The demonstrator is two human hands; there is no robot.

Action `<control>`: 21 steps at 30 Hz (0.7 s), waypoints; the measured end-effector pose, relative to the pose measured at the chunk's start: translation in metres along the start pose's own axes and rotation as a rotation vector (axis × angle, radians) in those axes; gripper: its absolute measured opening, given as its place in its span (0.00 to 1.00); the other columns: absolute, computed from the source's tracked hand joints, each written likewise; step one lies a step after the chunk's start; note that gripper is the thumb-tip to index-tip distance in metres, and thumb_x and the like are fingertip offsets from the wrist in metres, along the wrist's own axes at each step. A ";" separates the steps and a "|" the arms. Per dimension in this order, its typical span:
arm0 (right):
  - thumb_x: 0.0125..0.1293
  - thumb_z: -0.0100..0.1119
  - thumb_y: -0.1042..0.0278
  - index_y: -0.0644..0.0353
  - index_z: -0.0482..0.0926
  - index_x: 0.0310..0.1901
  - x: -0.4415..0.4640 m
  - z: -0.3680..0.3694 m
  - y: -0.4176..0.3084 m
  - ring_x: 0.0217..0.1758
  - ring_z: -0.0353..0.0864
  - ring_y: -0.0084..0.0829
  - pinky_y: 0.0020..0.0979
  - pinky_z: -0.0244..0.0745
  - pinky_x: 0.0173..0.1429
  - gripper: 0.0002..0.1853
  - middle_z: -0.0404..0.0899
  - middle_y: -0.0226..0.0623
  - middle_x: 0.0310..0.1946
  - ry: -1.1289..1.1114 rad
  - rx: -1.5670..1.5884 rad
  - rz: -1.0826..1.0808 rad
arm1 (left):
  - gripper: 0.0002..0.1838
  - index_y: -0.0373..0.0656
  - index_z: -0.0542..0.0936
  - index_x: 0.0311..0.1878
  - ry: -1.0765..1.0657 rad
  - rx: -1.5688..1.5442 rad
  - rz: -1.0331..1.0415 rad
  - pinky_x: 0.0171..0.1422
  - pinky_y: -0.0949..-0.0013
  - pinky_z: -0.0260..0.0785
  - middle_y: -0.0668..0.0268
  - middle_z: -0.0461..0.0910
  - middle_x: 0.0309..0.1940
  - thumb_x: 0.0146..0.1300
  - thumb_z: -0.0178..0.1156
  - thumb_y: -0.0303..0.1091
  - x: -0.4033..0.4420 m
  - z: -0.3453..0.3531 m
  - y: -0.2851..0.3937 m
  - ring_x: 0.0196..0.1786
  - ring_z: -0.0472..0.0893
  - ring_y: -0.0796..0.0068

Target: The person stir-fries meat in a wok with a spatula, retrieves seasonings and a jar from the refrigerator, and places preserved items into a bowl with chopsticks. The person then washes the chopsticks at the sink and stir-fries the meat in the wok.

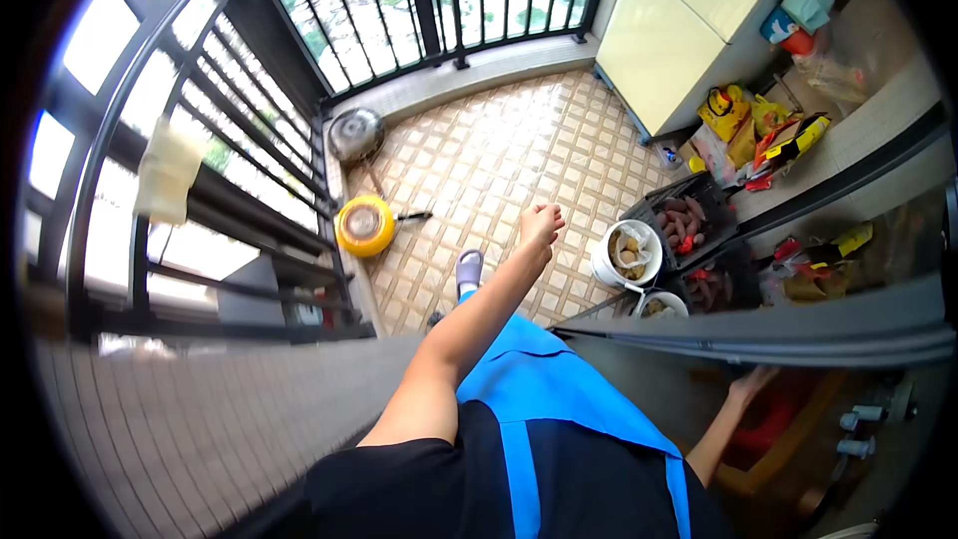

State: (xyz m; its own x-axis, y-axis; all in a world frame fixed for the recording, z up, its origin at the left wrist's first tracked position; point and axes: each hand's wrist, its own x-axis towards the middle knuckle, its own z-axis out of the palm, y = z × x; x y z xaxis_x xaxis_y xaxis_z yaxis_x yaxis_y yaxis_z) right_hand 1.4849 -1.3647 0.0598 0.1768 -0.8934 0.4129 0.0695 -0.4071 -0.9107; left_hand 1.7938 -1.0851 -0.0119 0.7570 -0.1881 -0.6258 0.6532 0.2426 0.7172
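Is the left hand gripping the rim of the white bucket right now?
No, the left hand shows apart from the white bucket, with tiled floor visible between them.

I can read no word, brand, number or sign anywhere from here, since the markings on the yellow bag (722,114) and on the yellow-and-black packet (798,140) near it are too small and blurred for me to make out.
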 end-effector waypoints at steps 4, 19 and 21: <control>0.67 0.49 0.66 0.60 0.78 0.42 -0.009 0.035 0.036 0.33 0.77 0.27 0.26 0.70 0.38 0.10 0.79 0.33 0.31 0.214 -0.193 0.089 | 0.08 0.49 0.75 0.42 -0.104 0.128 0.000 0.42 0.67 0.64 0.72 0.77 0.35 0.61 0.58 0.37 0.110 0.015 0.061 0.37 0.78 0.78; 0.63 0.51 0.72 0.63 0.79 0.34 -0.075 0.272 0.164 0.29 0.79 0.31 0.30 0.75 0.34 0.07 0.80 0.38 0.27 -0.557 -0.788 1.505 | 0.24 0.49 0.70 0.61 -0.670 0.505 0.436 0.47 0.63 0.74 0.55 0.67 0.63 0.61 0.61 0.32 0.342 0.155 0.385 0.51 0.78 0.65; 0.63 0.52 0.73 0.63 0.79 0.33 -0.066 0.312 0.185 0.29 0.80 0.31 0.31 0.75 0.34 0.06 0.80 0.38 0.27 -0.617 -0.785 1.591 | 0.16 0.39 0.75 0.53 -0.737 0.540 0.529 0.42 0.72 0.75 0.56 0.77 0.50 0.61 0.58 0.29 0.378 0.206 0.436 0.40 0.82 0.70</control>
State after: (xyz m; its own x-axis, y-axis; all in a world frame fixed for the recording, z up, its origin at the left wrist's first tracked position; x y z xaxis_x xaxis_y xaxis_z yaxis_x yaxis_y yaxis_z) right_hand 1.7929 -1.3218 -0.1388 -0.0899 -0.3626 -0.9276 -0.8694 0.4830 -0.1046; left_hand 2.3678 -1.2464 0.1271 0.6521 -0.7579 0.0173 0.0208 0.0407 0.9990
